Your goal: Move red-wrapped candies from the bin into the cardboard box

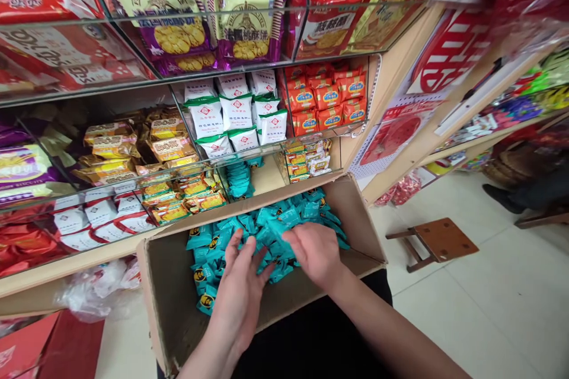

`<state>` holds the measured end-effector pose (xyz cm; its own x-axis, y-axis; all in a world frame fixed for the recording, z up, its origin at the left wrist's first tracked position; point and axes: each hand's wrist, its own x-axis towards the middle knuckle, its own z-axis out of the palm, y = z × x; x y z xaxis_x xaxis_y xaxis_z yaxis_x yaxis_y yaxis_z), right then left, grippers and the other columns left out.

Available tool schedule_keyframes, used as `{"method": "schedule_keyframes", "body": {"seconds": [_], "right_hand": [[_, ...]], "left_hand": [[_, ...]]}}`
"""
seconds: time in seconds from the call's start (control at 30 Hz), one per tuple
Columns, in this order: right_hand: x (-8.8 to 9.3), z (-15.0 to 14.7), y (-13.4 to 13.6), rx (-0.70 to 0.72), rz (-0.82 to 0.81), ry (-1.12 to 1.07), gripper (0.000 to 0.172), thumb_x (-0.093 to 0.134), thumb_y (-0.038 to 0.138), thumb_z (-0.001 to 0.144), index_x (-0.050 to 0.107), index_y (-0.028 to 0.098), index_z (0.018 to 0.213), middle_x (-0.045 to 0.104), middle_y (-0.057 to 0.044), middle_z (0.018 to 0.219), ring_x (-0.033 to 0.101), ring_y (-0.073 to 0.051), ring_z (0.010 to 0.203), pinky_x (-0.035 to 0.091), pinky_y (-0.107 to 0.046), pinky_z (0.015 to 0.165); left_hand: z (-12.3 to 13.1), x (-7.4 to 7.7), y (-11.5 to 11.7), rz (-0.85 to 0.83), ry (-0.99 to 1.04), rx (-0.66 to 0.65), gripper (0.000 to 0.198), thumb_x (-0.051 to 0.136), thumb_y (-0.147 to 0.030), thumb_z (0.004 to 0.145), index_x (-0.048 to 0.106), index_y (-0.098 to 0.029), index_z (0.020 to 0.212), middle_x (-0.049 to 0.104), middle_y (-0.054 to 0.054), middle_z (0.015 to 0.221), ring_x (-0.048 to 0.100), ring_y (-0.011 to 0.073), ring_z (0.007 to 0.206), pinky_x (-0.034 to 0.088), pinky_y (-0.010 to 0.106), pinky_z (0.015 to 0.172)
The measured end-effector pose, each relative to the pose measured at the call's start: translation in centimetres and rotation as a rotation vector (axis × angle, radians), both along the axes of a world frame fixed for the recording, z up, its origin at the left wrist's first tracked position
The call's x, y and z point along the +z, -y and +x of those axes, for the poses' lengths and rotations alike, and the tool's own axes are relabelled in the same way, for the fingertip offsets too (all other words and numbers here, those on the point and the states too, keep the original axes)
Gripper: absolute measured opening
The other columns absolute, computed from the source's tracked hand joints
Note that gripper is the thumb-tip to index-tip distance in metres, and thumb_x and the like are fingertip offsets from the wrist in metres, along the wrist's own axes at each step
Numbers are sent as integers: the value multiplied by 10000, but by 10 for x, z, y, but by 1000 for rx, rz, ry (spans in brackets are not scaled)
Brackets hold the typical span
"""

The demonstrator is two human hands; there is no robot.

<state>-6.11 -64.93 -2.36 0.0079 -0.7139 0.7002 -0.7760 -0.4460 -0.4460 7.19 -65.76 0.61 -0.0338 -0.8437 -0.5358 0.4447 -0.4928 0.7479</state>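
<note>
An open cardboard box (pixel 171 308) rests on my lap against the shelf front. Many small teal packets (pixel 213 243) lie heaped in it. My left hand (pixel 242 284) is over the heap with its fingers apart, and no packet shows in it. To its right, my right hand (pixel 315 251) is closed, thumb and fingers drawn together beside a teal packet (pixel 284 219); whether it grips that packet is hard to tell. On the lowest shelf, behind the box, a stack of teal packets (pixel 239 177) stands in a glass-walled compartment.
Shelves above hold biscuit packs (pixel 244 29), white-and-green packets (pixel 235 109) and red packets (pixel 326 95). A small wooden stool (pixel 444 240) stands on the floor at right. Beyond it a person's dark shoe (pixel 502 198) shows. A red box (pixel 57 343) is at lower left.
</note>
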Motion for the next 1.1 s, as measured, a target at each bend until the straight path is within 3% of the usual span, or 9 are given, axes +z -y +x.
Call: {"method": "schedule_keyframes", "body": {"seconds": [0.13, 0.23, 0.37, 0.5, 0.77, 0.87, 1.0, 1.03, 1.1], "right_hand": [[-3, 17, -8, 225, -91, -220, 340, 479, 291, 865, 475, 186, 541, 452, 16, 469, 431, -116, 484, 290, -263, 504], [-2, 20, -13, 326, -117, -119, 350, 476, 343, 863, 493, 186, 551, 473, 13, 479, 450, -115, 498, 326, -252, 509], [7, 0, -10, 170, 214, 240, 147, 468, 269, 862, 581, 177, 839, 601, -37, 714, 548, -152, 723, 432, -274, 674], [16, -19, -3, 388, 643, 334, 449, 605, 361, 759, 497, 199, 1164, 590, -71, 1053, 542, -198, 968, 438, -335, 820], [11, -12, 8, 628, 1025, 624, 294, 683, 261, 680, 551, 179, 930, 571, 26, 787, 551, -130, 737, 449, -242, 642], [16, -14, 17, 486, 985, 860, 233, 639, 263, 721, 515, 186, 902, 546, 22, 822, 550, -117, 722, 479, -233, 583], [30, -27, 47, 394, 973, 1191, 285, 627, 150, 705, 483, 200, 946, 566, 3, 904, 593, -114, 730, 539, -255, 617], [33, -30, 60, 390, 988, 1189, 276, 614, 120, 711, 481, 194, 941, 581, -2, 890, 600, -106, 724, 542, -251, 649], [34, -34, 89, 339, 1046, 1037, 160, 556, 104, 765, 480, 172, 888, 605, -21, 841, 611, -94, 711, 543, -237, 695]], "left_hand": [[2, 8, 0, 137, -319, -122, 172, 482, -334, 835, 590, -221, 907, 587, -13, 660, 584, 129, 544, 508, 300, 627], [10, 5, 5, 149, -328, -165, 284, 460, -291, 856, 560, -219, 1111, 667, 36, 807, 641, 162, 624, 520, 314, 645], [19, 3, 9, 145, -405, -336, 397, 421, -390, 869, 478, -261, 1240, 677, 76, 964, 669, 248, 760, 518, 435, 688], [17, 8, 9, 174, -348, -462, 451, 438, -432, 854, 397, -336, 1293, 646, 58, 1071, 675, 256, 760, 517, 487, 684], [17, 5, 4, 133, -184, -604, 550, 492, -407, 838, 290, -332, 1344, 596, 72, 1157, 670, 222, 803, 506, 409, 739], [37, -5, 15, -158, 123, -593, 527, 509, -440, 815, 393, -261, 1298, 584, 89, 1178, 621, 231, 928, 474, 383, 816], [85, -8, 59, -680, 1142, -451, 424, 477, -473, 798, 562, -189, 1102, 615, 75, 1124, 569, 222, 1005, 424, 315, 883], [97, -7, 73, -675, 1452, -448, 425, 403, -468, 830, 540, -197, 1127, 615, 64, 1122, 581, 205, 980, 443, 290, 843], [116, -4, 99, -606, 1614, -449, 419, 374, -424, 845, 565, -145, 1092, 615, 118, 1114, 559, 254, 1017, 418, 337, 856]]}}
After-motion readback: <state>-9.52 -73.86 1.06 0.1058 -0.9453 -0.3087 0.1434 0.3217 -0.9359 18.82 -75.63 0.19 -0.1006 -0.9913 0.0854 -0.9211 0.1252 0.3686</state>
